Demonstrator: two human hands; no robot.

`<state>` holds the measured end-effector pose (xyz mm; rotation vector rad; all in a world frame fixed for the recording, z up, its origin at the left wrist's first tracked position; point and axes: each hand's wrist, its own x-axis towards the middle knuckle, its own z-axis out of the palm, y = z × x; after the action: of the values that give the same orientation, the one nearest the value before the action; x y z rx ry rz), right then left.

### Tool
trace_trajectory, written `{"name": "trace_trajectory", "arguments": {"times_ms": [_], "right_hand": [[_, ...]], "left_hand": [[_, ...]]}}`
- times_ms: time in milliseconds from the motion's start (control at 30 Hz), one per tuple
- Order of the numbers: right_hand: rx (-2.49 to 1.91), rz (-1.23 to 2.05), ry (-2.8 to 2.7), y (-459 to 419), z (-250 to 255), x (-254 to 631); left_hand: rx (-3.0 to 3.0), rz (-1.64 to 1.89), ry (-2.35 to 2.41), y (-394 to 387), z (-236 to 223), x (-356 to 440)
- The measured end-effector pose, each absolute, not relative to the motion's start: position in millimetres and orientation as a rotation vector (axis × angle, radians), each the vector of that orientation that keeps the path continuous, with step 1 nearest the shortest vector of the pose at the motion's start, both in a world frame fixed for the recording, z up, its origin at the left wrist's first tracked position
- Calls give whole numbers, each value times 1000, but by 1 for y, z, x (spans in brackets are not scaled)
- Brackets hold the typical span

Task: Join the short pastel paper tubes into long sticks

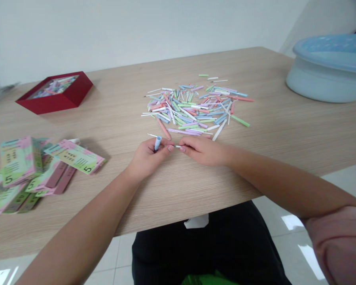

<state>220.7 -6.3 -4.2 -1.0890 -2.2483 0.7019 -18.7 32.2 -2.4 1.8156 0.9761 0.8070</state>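
My left hand (146, 156) is closed, with a light blue pen barrel (157, 143) standing up out of its grip. Its fingertips meet those of my right hand (206, 150) at a small white pen part with a dark tip (177, 146). The right thumb and fingers pinch that part's other end. Most of what lies inside both grips is hidden. Just beyond my hands spreads a loose pile of pen parts (192, 109): pastel barrels, caps and thin white refills. A coral pen piece (164, 129) lies close to the left fingers.
At the left lies a heap of pink and green boxes (77, 155) marked 5. Behind it, a red box (59, 99) holds more pen parts. A light blue basin (323, 79) stands at the back right. The wooden table (178, 190) ends close to my lap.
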Motion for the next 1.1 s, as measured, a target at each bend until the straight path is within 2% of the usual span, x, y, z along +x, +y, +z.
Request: {"name": "trace_trajectory", "arguments": {"times_ms": [267, 533, 800, 933, 1100], "right_hand": [[-1015, 921, -2056, -11, -13, 214], [-1061, 727, -1950, -14, -16, 205], [-1144, 435, -2099, -21, -1, 204], [-1249, 470, -2000, -15, 0, 208], [-1106, 317, -1829, -8, 6, 218]], "left_hand": [[1841, 826, 885, 30, 0, -15], [1729, 827, 856, 28, -3, -13], [1629, 832, 878, 31, -6, -13], [1640, 763, 1018, 31, -6, -14], [1759, 649, 1057, 27, -3, -13]]}}
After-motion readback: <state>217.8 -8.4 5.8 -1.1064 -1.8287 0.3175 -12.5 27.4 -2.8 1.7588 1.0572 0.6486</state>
